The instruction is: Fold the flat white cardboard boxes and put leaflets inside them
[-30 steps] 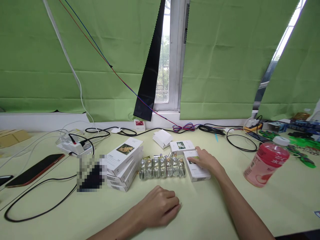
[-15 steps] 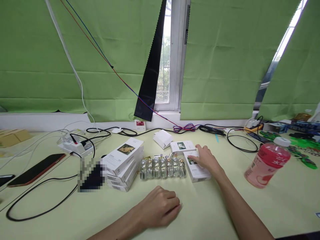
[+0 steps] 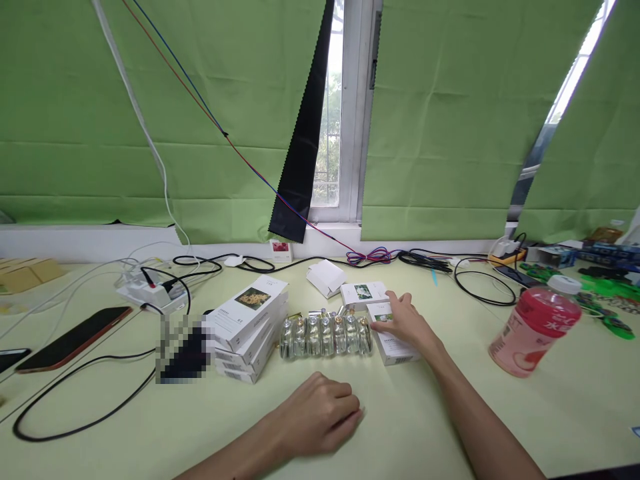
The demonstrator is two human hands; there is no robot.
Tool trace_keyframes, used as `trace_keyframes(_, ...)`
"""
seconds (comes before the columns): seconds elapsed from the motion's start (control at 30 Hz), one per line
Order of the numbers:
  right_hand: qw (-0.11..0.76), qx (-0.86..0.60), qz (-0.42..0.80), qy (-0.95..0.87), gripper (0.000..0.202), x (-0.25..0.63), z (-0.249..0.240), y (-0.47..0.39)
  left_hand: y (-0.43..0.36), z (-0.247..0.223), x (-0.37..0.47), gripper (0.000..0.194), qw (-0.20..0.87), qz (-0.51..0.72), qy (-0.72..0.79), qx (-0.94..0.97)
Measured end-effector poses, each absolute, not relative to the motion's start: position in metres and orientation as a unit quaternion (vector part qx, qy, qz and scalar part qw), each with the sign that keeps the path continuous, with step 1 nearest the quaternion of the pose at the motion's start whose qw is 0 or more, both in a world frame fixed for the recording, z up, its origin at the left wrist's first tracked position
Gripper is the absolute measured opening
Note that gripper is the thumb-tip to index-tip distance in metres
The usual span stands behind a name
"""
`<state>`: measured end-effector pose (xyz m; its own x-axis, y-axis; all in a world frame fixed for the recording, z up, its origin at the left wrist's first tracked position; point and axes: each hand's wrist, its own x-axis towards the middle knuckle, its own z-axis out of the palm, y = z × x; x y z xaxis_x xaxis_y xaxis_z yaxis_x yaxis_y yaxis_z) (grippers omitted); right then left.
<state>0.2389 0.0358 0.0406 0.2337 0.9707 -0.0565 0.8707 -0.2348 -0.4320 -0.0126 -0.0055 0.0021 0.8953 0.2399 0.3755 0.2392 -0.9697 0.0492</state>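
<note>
Loosely curled on the table, my left hand (image 3: 324, 412) rests with its fingers folded in and nothing visible in them. My right hand (image 3: 406, 320) is over a white box (image 3: 395, 351) with a flower picture, its thumb and fingers spread apart. The thumb reaches to the box's left edge, while the fingertips are near a second white box (image 3: 374, 293) lying behind. To the left stands a row of several small glass bottles (image 3: 327, 337) with metal tops. Farther left is a stack of white boxes (image 3: 247, 313), the top one showing a yellowish flower picture.
A plain white box (image 3: 326, 277) sits behind the bottles. On the right stands a pink drink bottle (image 3: 533, 330). Phones (image 3: 75, 339), a power strip (image 3: 153, 293) and looped black cables lie at the left. Bundled wires (image 3: 369, 256) run along the wall.
My right hand has shifted slightly left across the box, its thumb moving toward the box's left edge. My left hand stays where it was.
</note>
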Motion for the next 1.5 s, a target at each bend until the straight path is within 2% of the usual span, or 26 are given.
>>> trace_keyframes(0.37, 0.217, -0.748, 0.205, -0.593, 0.062, 0.248, 0.049, 0.035, -0.005, 0.000, -0.014, 0.028, 0.005, 0.196, 0.126, 0.972)
trace_keyframes(0.7, 0.298, -0.711, 0.143, -0.620, 0.076, 0.242, 0.063, 0.048, -0.006, -0.002, -0.014, 0.027, 0.011, 0.192, 0.130, 0.973)
trace_keyframes(1.0, 0.198, -0.725, 0.050, -0.657, 0.079, 0.227, 0.085, 0.116, -0.004, -0.002, -0.014, 0.028, 0.003, 0.195, 0.127, 0.972)
trace_keyframes(1.13, 0.169, -0.734, 0.050, -0.656, 0.074, 0.228, 0.073, 0.144, -0.004, -0.003, -0.014, 0.028, -0.001, 0.198, 0.123, 0.972)
trace_keyframes(1.27, 0.138, -0.728, 0.072, -0.668, 0.055, 0.234, 0.054, 0.155, -0.005, -0.004, -0.014, 0.029, -0.006, 0.202, 0.125, 0.971)
trace_keyframes(1.5, 0.117, -0.724, 0.075, -0.675, 0.065, 0.241, 0.037, 0.157, -0.006, -0.005, -0.014, 0.028, -0.014, 0.202, 0.117, 0.972)
